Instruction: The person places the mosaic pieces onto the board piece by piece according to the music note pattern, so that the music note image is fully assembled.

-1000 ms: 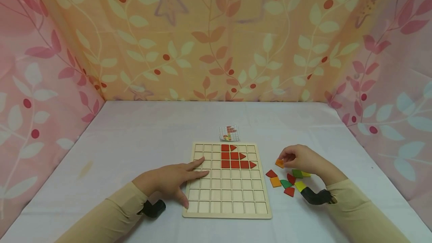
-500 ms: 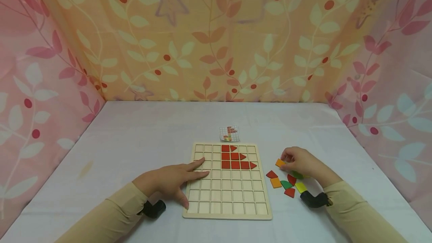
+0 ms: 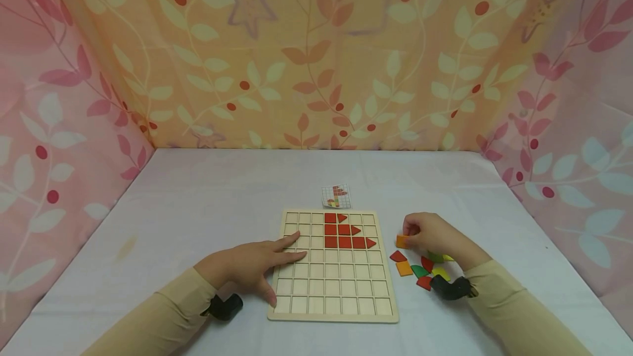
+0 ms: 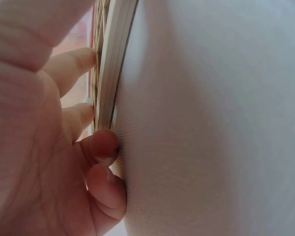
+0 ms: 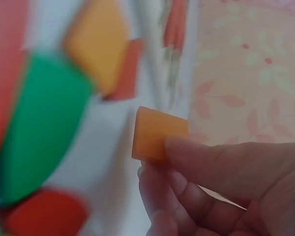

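My right hand [image 3: 432, 235] pinches an orange square tile [image 5: 155, 135] between thumb and fingers, lifted off the table right of the board. Spread over the left edge of the wooden grid board [image 3: 341, 288] is my left hand [image 3: 252, 265]. Two of its fingers lie on the squares, and its thumb is at the lower left corner; in the left wrist view the other fingertips [image 4: 105, 189] touch the cloth beside the board's side. Red square and pointed tiles [image 3: 344, 229] fill parts of the board's top three rows. Behind the board lies a small pattern card [image 3: 336, 196].
Loose tiles lie right of the board: another orange square [image 3: 404, 268], a green curved tile [image 3: 419, 271], a yellow tile [image 3: 441, 274] and several red ones, among them a red tile [image 3: 398, 256]. My right forearm partly covers the pile. Patterned curtains [image 3: 316, 70] surround the white table.
My right hand has picked up the orange square and moved slightly left with it, toward the board. My left hand stays where it was.
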The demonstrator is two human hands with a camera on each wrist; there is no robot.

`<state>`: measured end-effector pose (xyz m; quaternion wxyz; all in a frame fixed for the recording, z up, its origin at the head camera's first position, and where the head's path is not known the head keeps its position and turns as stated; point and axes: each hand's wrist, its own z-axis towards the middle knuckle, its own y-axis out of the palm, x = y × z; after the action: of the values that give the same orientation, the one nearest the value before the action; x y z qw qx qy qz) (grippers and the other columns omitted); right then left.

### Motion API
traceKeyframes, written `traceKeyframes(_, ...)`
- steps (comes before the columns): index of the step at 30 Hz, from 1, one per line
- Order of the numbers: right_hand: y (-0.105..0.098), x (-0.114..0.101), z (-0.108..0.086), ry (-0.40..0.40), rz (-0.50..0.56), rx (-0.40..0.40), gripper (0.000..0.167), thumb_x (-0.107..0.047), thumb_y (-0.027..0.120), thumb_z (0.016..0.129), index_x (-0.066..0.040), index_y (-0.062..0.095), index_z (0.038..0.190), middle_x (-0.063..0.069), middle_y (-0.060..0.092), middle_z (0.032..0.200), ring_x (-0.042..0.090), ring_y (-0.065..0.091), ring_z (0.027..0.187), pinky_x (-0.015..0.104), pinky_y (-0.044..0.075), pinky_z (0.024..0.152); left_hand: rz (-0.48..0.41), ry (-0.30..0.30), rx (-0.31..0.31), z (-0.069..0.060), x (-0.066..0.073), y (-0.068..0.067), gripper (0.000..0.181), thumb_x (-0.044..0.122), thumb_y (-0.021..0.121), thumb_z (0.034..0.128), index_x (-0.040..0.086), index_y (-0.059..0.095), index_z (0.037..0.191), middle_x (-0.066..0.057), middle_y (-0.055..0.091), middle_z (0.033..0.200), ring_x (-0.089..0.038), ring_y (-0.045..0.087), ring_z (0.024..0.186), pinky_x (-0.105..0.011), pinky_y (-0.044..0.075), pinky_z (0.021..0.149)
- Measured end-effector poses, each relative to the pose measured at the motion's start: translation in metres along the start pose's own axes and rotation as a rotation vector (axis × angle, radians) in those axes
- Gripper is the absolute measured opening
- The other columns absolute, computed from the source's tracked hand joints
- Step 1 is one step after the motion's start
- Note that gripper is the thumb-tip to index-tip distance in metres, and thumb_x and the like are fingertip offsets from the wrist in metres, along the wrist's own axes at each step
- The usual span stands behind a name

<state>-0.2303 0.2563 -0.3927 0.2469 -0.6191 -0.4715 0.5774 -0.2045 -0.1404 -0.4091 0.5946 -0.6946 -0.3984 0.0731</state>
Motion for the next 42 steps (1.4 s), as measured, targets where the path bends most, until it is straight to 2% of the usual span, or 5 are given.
traceKeyframes(7,-0.001,-0.028,0.007,-0.127,0.025,0.027,0.012,-0.008,0.068,0.079,-0.012,0.057,0.074,-0.002,0.055,0.068,0.016,0.047,0.067,0.029,0.040,0.058,0.007,-0.009,-0.003,0.000,-0.001,0.001,0.098,0.067,0.062,0.0611,0.040,0.018,0.144,0.004,-0.003,0.154,-0.023,0.019,0.137,-0.045,0.028,0.104)
traceKeyframes(15,0.019,-0.061,0.018,-0.199,0.089,0.026,0.017,-0.019,0.071,0.079,-0.015,0.057,0.071,-0.004,0.052,0.066,0.014,0.047,0.067,0.028,0.039,0.059,0.007,0.002,0.002,0.000,-0.002,0.003,0.098,0.067,0.061,0.0608,0.039,0.018,0.144,0.004,-0.003,0.154,-0.024,0.019,0.137,-0.045,0.028,0.103)
traceKeyframes(22,0.036,-0.086,0.023,-0.276,0.125,0.005,0.015,-0.014,0.070,0.080,-0.016,0.058,0.072,-0.005,0.053,0.068,0.013,0.049,0.068,0.028,0.042,0.061,0.009,0.013,0.008,0.001,-0.003,0.002,0.098,0.068,0.061,0.0609,0.039,0.018,0.144,0.002,-0.002,0.154,-0.025,0.020,0.137,-0.046,0.028,0.103)
traceKeyframes(30,0.053,-0.103,0.030,-0.361,0.131,-0.039,0.014,-0.011,0.070,0.080,-0.015,0.059,0.072,-0.007,0.055,0.069,0.011,0.050,0.067,0.026,0.044,0.063,-0.003,0.011,0.001,0.001,-0.002,0.001,0.097,0.067,0.062,0.0614,0.039,0.019,0.144,0.002,-0.002,0.154,-0.026,0.022,0.136,-0.047,0.029,0.103)
traceKeyframes(42,0.062,-0.110,0.027,-0.336,0.067,-0.080,0.017,-0.011,0.071,0.079,-0.017,0.058,0.068,-0.007,0.053,0.065,0.011,0.049,0.065,0.027,0.041,0.059,0.001,0.004,0.000,0.003,-0.006,0.004,0.097,0.069,0.060,0.0601,0.041,0.018,0.144,0.005,-0.004,0.154,-0.026,0.022,0.136,-0.047,0.029,0.103)
